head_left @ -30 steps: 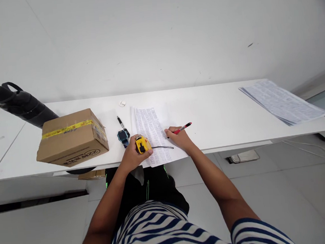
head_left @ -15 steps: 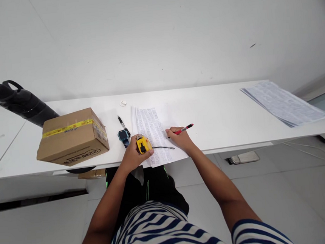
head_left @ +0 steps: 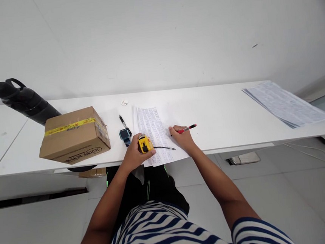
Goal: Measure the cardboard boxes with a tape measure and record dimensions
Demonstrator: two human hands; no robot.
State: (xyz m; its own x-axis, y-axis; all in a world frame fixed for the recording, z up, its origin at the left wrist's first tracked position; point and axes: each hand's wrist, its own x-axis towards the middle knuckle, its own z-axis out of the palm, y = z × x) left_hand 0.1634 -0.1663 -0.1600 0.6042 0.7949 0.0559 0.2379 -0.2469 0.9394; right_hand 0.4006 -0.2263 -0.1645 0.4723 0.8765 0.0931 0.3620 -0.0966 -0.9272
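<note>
A yellow tape measure (head_left: 145,144) with a black wrist cord is gripped in my left hand (head_left: 133,155), above the lower left part of a written sheet of paper (head_left: 154,126). My right hand (head_left: 183,140) rests at the sheet's right side, fingers pinched round a red pen (head_left: 187,129). The pen's back end points right; its tip is hidden by the fingers or too small to make out. Just beyond my left hand lie a smartwatch (head_left: 125,134) and a black pen (head_left: 122,120).
A taped cardboard box (head_left: 72,135) stands on the white table (head_left: 215,113) at left, with a black bottle (head_left: 25,100) behind it. Several printed sheets (head_left: 287,103) lie at the right end. A small white round piece (head_left: 124,102) sits near the wall.
The whole view has shifted slightly, so things appear a little further right. Both hands keep their holds on the tape measure and the red pen.
</note>
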